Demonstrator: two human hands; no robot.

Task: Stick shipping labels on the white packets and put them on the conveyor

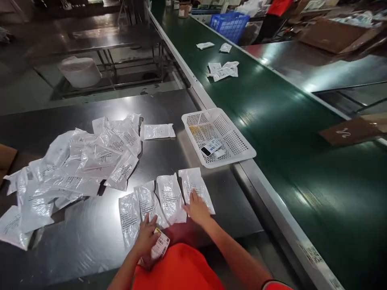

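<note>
Four white plastic mailer bags with printed text lie side by side at the table's near edge. My right hand rests on the rightmost mailer bag, fingers stretched out and thumb apart. Beside it lies another mailer bag that neither hand covers. My left hand is at the lower end of a mailer bag, its fingertips by the plastic. Between its thumb and palm, close to my body, it holds a white printed label with a barcode; whether there are several layers is hidden. The leftmost mailer bag lies flat.
A heap of mailer bags covers the table's left, with a single bag nearby. A white perforated basket holding a few small items straddles the table edge and green conveyor belt. Packets lie on the belt.
</note>
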